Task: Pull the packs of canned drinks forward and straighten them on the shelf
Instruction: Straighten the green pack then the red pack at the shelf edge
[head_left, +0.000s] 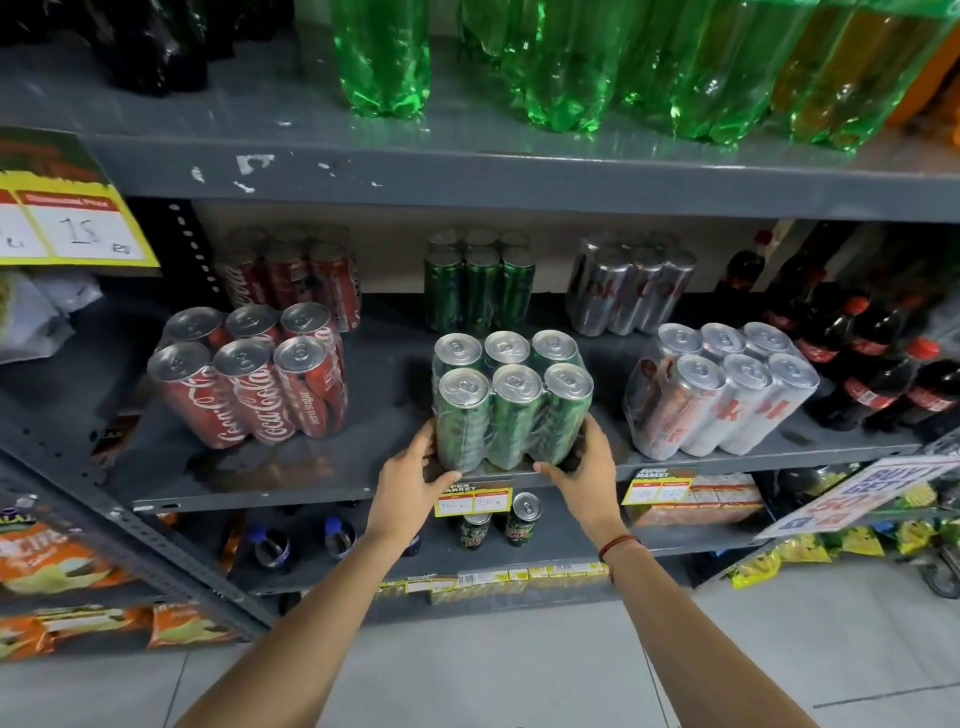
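Green six-pack (511, 400) at front edge of grey shelf (291, 483), gripped by you at its base: your left hand (415, 475) on left corner, right hand (584, 467) on right corner. Six packs on shelf, six cans each: front row red pack (249, 374), green, silver pack (722, 387); back row red (296, 275), green (480, 280), silver (631, 283). Two loose cans (498, 522) on shelf below.

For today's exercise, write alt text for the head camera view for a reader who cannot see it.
Two bare hands, left hand and right hand, grip the lower sides of a green six-pack of cans at the front edge of a grey shelf. A red pack and a silver pack stand either side, with matching packs behind.
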